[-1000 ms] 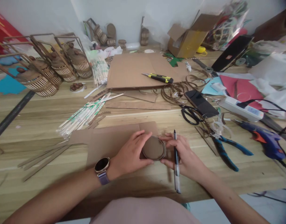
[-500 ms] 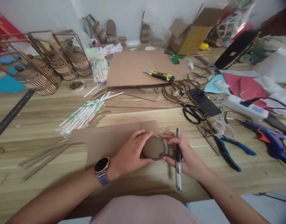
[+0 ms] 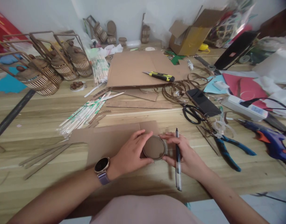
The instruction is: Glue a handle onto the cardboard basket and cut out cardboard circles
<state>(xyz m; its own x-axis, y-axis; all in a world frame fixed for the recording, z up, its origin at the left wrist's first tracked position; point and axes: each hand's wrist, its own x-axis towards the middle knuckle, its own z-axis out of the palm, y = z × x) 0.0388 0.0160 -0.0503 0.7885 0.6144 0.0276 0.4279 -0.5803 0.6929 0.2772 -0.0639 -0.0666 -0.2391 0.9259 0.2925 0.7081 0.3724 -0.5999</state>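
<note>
A round brown cardboard piece with a raised rim (image 3: pixel 154 147), like a small lid, sits between my two hands. My left hand (image 3: pixel 132 151) wraps its thumb and fingers around the left side; a watch is on that wrist. My right hand (image 3: pixel 183 155) keeps a black pen with a clear barrel (image 3: pixel 178 165) between its fingers, point away from me. Its thumb and fingertips also touch the lid's right edge. Beneath the hands lies a flat cardboard sheet (image 3: pixel 105 140) on the wooden table. Whether the lid rests on the sheet is unclear.
Ahead are a larger cardboard sheet (image 3: pixel 131 67), a yellow-black utility knife (image 3: pixel 160 76) and wrapped sticks (image 3: pixel 84 112). At right lie a phone (image 3: pixel 203 101), scissors (image 3: pixel 193 113), blue-handled pliers (image 3: pixel 227 154) and a glue gun (image 3: pixel 271 137). Small handled baskets (image 3: pixel 79 62) stand at left.
</note>
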